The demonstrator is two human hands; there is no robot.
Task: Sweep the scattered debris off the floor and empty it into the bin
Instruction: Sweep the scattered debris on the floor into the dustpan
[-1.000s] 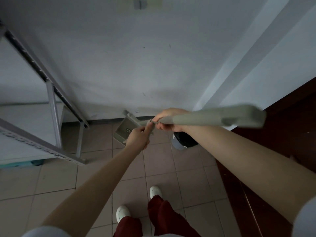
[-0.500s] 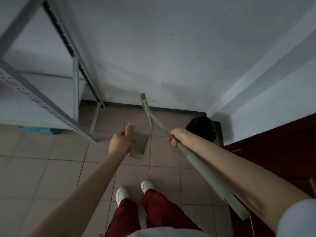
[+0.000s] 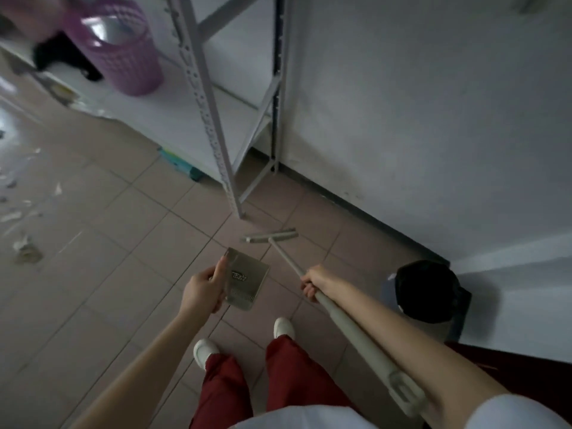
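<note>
My left hand (image 3: 202, 289) grips a grey-green dustpan (image 3: 247, 281) by its left side, held above the tiled floor in front of my feet. My right hand (image 3: 315, 281) is closed around the pale handle of a broom (image 3: 349, 328). The broom's narrow head (image 3: 272, 236) points away from me, close to the floor near the shelf leg. Scattered white paper scraps (image 3: 18, 212) lie on the floor at the far left. A bin lined with a black bag (image 3: 428, 289) stands in the corner to my right.
A grey metal shelving rack (image 3: 213, 119) stands against the wall ahead, its leg near the broom head. A purple mesh basket (image 3: 123, 48) sits on its lower shelf. A dark wooden door (image 3: 507, 366) is at the lower right. My white shoes (image 3: 204, 351) are below the dustpan.
The view has swung left, bringing the debris and purple basket into sight. The broom head has dropped from raised to near the floor. Both hands keep their grips.
</note>
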